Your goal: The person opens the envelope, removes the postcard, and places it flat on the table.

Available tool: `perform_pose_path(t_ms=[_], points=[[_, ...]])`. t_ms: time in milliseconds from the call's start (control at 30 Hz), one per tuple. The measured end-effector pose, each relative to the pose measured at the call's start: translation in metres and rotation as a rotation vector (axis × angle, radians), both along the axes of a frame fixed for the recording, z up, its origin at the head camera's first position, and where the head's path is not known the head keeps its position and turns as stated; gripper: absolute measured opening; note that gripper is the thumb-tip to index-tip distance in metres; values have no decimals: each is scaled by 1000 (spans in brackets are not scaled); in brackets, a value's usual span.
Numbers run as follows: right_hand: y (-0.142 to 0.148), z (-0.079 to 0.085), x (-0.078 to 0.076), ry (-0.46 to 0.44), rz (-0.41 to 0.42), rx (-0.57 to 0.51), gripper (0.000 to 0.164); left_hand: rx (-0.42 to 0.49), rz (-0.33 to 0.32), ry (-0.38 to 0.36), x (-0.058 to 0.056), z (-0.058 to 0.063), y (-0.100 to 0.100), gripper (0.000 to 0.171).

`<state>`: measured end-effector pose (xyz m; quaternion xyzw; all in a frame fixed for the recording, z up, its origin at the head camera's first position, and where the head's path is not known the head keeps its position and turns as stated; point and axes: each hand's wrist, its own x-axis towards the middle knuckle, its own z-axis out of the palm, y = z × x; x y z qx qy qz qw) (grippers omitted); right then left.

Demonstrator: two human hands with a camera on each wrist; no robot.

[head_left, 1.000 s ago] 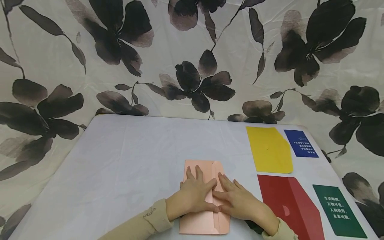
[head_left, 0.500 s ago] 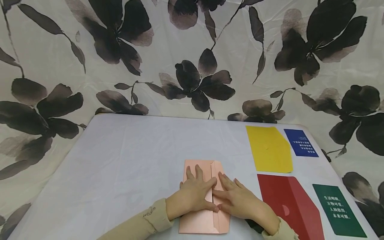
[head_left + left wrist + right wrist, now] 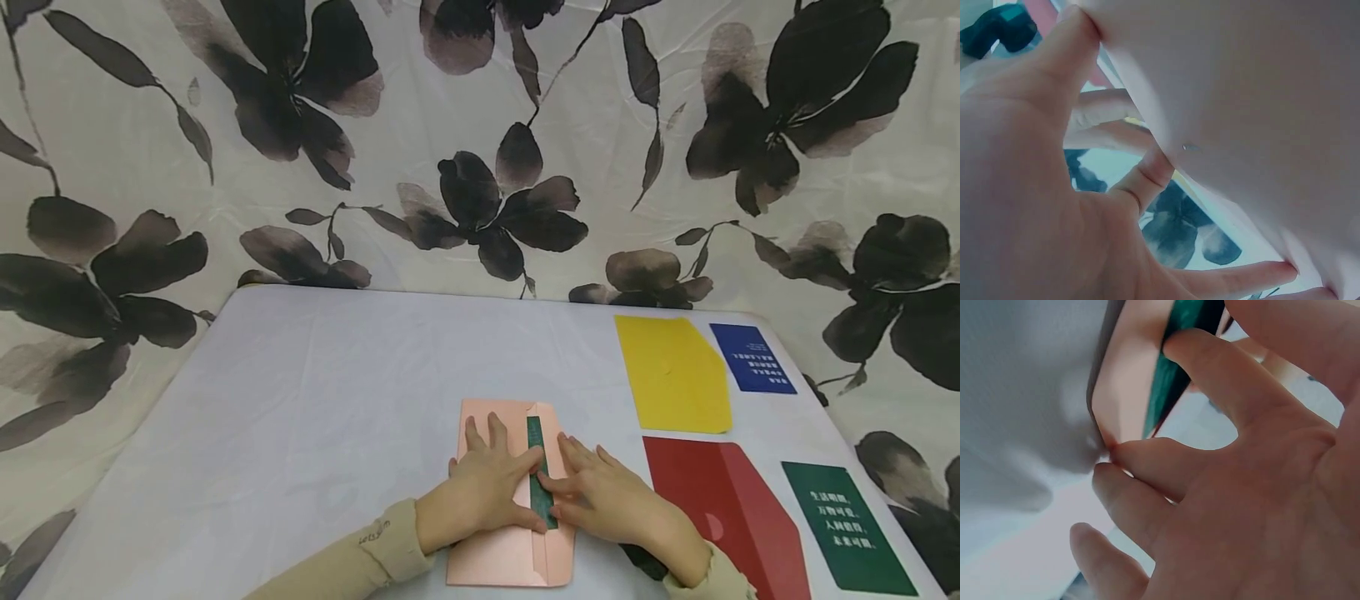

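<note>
A pale pink envelope (image 3: pixel 487 562) lies on the white table, its flap side on the right. A narrow strip of a green card (image 3: pixel 540 492) shows between the body and the flap; the rest is hidden. My left hand (image 3: pixel 487 487) rests on the envelope's body with fingers spread, its thumb and index fingertips by the card. My right hand (image 3: pixel 611 500) lies over the flap side with fingers extended. Its index and thumb tips touch the card's right edge. In the right wrist view, a fingertip presses the green card (image 3: pixel 1161 387) beside the pink paper.
To the right lie a red envelope (image 3: pixel 720 500) and a green card with white writing (image 3: pixel 847 525). Behind them are a yellow envelope (image 3: pixel 671 375) and a blue card (image 3: pixel 752 358). A floral cloth (image 3: pixel 420 108) hangs beyond the table's far edge.
The green strip has come into sight at the pink envelope's opening. My right hand has shifted slightly to the right; my left hand stays in place.
</note>
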<state>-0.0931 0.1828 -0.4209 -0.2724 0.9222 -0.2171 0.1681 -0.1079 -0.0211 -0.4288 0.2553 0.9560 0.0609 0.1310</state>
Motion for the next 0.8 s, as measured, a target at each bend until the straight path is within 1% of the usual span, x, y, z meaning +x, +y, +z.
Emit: perform_pose_path(t_ms=[167, 233, 333, 433, 533, 600, 700, 800], points=[[2, 4, 1, -13, -23, 13, 35, 6, 16, 5, 1, -3, 1, 82], [2, 5, 2, -23, -29, 12, 35, 4, 21, 13, 2, -4, 2, 78], [3, 7, 2, -36, -35, 1, 36, 9, 29, 15, 3, -4, 3, 77], [2, 7, 2, -21, -28, -16, 36, 15, 34, 17, 3, -4, 4, 75], [1, 6, 1, 7, -21, -31, 40, 18, 31, 20, 3, -4, 4, 75], [-1, 4, 1, 24, -16, -40, 48, 17, 30, 20, 3, -4, 4, 77], [-3, 0, 2, 21, -4, -33, 69, 24, 32, 10, 3, -4, 4, 84], [-6, -6, 3, 9, 14, -10, 85, 19, 29, 9, 3, -5, 4, 92]])
